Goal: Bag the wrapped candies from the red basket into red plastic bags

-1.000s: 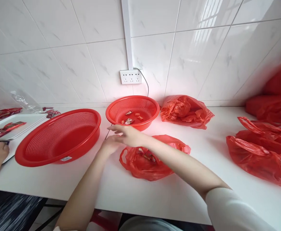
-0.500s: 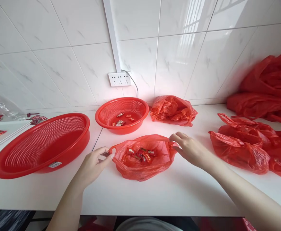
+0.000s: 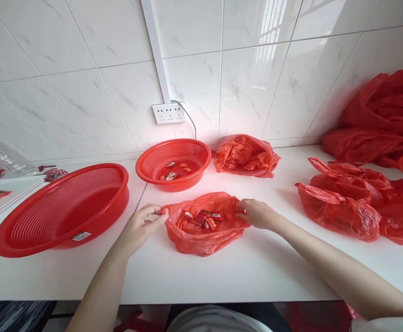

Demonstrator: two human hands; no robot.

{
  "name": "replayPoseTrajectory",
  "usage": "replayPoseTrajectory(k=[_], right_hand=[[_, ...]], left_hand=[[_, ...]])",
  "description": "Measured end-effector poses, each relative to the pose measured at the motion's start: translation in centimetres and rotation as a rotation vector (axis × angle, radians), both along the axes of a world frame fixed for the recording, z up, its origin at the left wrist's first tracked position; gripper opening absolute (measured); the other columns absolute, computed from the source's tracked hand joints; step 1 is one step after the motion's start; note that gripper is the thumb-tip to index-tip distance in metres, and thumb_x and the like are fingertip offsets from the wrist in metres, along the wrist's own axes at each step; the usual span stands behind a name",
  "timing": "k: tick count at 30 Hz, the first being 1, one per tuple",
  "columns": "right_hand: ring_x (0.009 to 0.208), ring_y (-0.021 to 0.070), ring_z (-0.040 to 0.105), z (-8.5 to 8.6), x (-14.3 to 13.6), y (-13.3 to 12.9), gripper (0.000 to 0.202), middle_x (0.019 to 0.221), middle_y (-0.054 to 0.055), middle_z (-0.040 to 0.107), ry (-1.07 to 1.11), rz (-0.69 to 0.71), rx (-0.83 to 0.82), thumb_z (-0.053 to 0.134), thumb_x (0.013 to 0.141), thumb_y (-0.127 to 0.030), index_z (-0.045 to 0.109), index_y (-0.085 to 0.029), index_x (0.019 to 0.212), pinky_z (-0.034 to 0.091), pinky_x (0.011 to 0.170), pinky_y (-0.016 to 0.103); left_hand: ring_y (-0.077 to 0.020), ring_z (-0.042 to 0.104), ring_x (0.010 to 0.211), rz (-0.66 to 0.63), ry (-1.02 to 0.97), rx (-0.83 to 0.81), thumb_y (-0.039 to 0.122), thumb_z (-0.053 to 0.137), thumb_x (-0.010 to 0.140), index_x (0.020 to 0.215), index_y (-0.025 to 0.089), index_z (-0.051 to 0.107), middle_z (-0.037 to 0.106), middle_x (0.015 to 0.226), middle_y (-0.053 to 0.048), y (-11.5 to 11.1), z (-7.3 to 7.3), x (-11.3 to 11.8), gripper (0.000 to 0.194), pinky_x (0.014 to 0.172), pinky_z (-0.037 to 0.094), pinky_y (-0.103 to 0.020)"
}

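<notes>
A red plastic bag (image 3: 204, 244) lies open on the white table in front of me, with several small wrapped packets (image 3: 206, 220) inside. My left hand (image 3: 142, 226) pinches the bag's left handle between thumb and fingers. At the bag's right edge, my right hand (image 3: 256, 213) is closed on the plastic, its fingertips partly hidden by the folds. Behind the bag stands a round red basket (image 3: 173, 185) holding several small packets.
A larger red basket (image 3: 108, 219) is at the left, beside a white tray (image 3: 16, 196) and a clear bottle (image 3: 6, 159). A crumpled red bag (image 3: 246, 157) rests near the wall. Filled red bags (image 3: 346, 212) and piled red plastic (image 3: 384, 106) occupy the right.
Both hands have come slightly closer together, drawing in the bag's sides. My right hand has turned and its fingers are closed more around the bag's edge. The view has shifted slightly.
</notes>
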State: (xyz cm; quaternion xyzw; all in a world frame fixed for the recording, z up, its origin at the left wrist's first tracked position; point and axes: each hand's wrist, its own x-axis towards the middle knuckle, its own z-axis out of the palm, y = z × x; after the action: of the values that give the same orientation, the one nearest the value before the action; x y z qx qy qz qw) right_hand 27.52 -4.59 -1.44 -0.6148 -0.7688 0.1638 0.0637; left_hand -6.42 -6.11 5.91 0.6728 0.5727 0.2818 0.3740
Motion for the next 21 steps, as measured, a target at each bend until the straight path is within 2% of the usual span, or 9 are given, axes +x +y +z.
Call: replayPoseTrajectory(k=[3, 6, 8, 11, 14, 16, 18, 19, 21], right_hand=[[0.071, 0.0152, 0.060, 3.8, 0.9, 0.8, 0.025, 0.082, 0.003, 0.067, 0.414, -0.007, 0.147, 0.053, 0.088, -0.039, 0.066, -0.020, 0.079, 0.045, 0.066, 0.027], [0.074, 0.0173, 0.062, 8.3, 1.2, 1.7, 0.033, 0.084, 0.004, 0.066, 0.816, -0.069, 0.375, 0.057, 0.085, -0.052, 0.066, -0.020, 0.082, 0.047, 0.066, 0.030], [0.075, 0.0190, 0.063, 10.8, 0.9, 2.3, 0.034, 0.086, 0.005, 0.066, 1.028, -0.098, 0.529, 0.055, 0.086, -0.054, 0.064, -0.021, 0.087, 0.048, 0.063, 0.032], [0.079, 0.0208, 0.065, 13.1, -0.5, 3.1, 0.034, 0.089, 0.006, 0.065, 1.178, -0.114, 0.744, 0.049, 0.089, -0.055, 0.061, -0.024, 0.095, 0.050, 0.061, 0.032], [0.087, 0.0199, 0.066, 14.1, -3.0, 3.2, 0.033, 0.097, 0.005, 0.065, 1.214, -0.065, 0.785, 0.044, 0.092, -0.054, 0.057, -0.025, 0.100, 0.052, 0.064, 0.031], [0.087, 0.0183, 0.066, 14.2, -4.9, 2.7, 0.031, 0.097, 0.005, 0.066, 1.214, 0.039, 0.690, 0.045, 0.093, -0.052, 0.056, -0.024, 0.098, 0.054, 0.068, 0.031], [0.085, 0.0173, 0.065, 14.2, -6.7, 1.9, 0.028, 0.093, 0.004, 0.067, 1.182, 0.193, 0.578, 0.049, 0.092, -0.048, 0.058, -0.022, 0.093, 0.055, 0.074, 0.033], [0.085, 0.0172, 0.065, 14.2, -7.4, 1.5, 0.025, 0.091, 0.004, 0.067, 1.145, 0.275, 0.537, 0.052, 0.092, -0.045, 0.060, -0.021, 0.091, 0.055, 0.077, 0.033], [0.090, 0.0177, 0.064, 14.0, -8.5, 0.8, 0.020, 0.094, 0.004, 0.067, 1.047, 0.400, 0.509, 0.055, 0.091, -0.039, 0.064, -0.021, 0.090, 0.053, 0.083, 0.034]], left_hand=[[-0.0209, 0.059, 0.108, 0.098, -0.240, 0.093, 0.041, 0.069, 0.078, 0.098, 0.022, 0.069, 0.067, 0.109, -0.004, 1.5, 2.0, -0.2, 0.028, 0.094, 0.044, -0.030], [-0.0210, 0.057, 0.114, 0.159, -0.527, 0.246, 0.037, 0.070, 0.078, 0.097, 0.022, 0.070, 0.066, 0.116, -0.005, 3.5, 4.9, 0.4, 0.025, 0.095, 0.045, -0.029], [-0.0226, 0.057, 0.115, 0.124, -0.667, 0.324, 0.037, 0.068, 0.079, 0.099, 0.024, 0.070, 0.066, 0.118, -0.005, 4.6, 6.9, 1.2, 0.024, 0.093, 0.047, -0.030], [-0.0235, 0.059, 0.113, 0.050, -0.789, 0.353, 0.034, 0.066, 0.081, 0.120, 0.032, 0.060, 0.067, 0.113, -0.004, 5.4, 9.0, 2.5, 0.039, 0.092, 0.049, -0.034], [-0.0196, 0.065, 0.097, -0.023, -0.848, 0.328, 0.029, 0.067, 0.081, 0.133, 0.035, 0.047, 0.068, 0.094, -0.001, 5.3, 9.4, 3.9, 0.056, 0.088, 0.050, -0.034], [-0.0135, 0.064, 0.074, -0.122, -0.813, 0.252, 0.028, 0.067, 0.081, 0.133, 0.032, 0.047, 0.062, 0.078, 0.003, 4.9, 8.9, 4.9, 0.056, 0.080, 0.051, -0.031], [-0.0084, 0.055, 0.057, -0.275, -0.685, 0.138, 0.027, 0.070, 0.078, 0.128, 0.028, 0.052, 0.055, 0.069, 0.005, 4.3, 8.1, 6.0, 0.053, 0.069, 0.050, -0.026], [-0.0077, 0.052, 0.055, -0.351, -0.603, 0.103, 0.025, 0.072, 0.075, 0.123, 0.027, 0.055, 0.054, 0.069, 0.005, 4.1, 7.7, 6.5, 0.051, 0.065, 0.049, -0.025], [-0.0103, 0.054, 0.064, -0.437, -0.473, 0.122, 0.023, 0.074, 0.073, 0.110, 0.024, 0.061, 0.056, 0.075, 0.002, 3.8, 6.9, 7.5, 0.040, 0.066, 0.048, -0.025]])
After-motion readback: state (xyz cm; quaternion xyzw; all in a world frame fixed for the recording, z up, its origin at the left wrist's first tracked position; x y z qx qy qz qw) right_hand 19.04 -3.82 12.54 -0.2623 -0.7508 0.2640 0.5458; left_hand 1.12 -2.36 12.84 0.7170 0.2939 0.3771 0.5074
